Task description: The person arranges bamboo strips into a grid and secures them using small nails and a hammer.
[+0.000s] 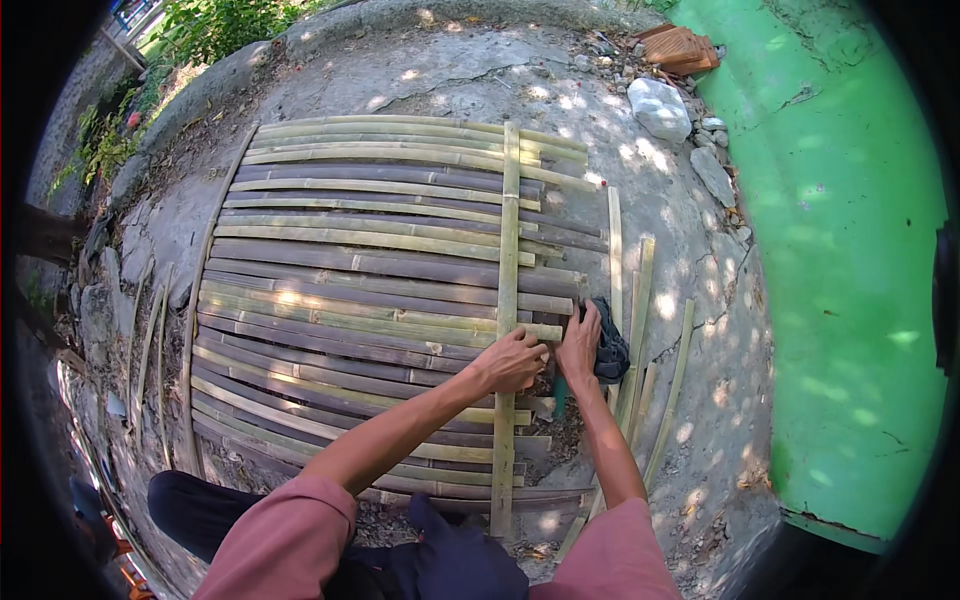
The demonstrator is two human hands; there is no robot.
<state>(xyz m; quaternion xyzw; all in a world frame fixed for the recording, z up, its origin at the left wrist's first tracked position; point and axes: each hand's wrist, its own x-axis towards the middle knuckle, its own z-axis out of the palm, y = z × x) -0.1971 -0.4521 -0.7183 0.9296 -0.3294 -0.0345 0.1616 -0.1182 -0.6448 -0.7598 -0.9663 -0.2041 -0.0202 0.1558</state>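
Split bamboo slats [385, 258] lie side by side in a wide panel on the ground, some green-yellow, others dark brown. A bamboo crosspiece [509, 225] runs over them near their right ends. My left hand [512, 360] is closed over this crosspiece, fingers curled; whether something small is inside is hidden. Beside it, my right hand [580, 345] has its fingers stretched forward against the slat ends. A black item [611, 342], too covered to name, sits against its right side. Something teal [560, 397] shows below, between the hands.
Several loose bamboo strips [668, 400] lie right of the panel. Another strip [205, 300] borders its left ends, with thin sticks [150, 350] beyond. A pale rock [659, 109] and stacked reddish tiles [680, 50] stand at the far right, near a green wall [840, 250]. The concrete ground [440, 65] is cracked.
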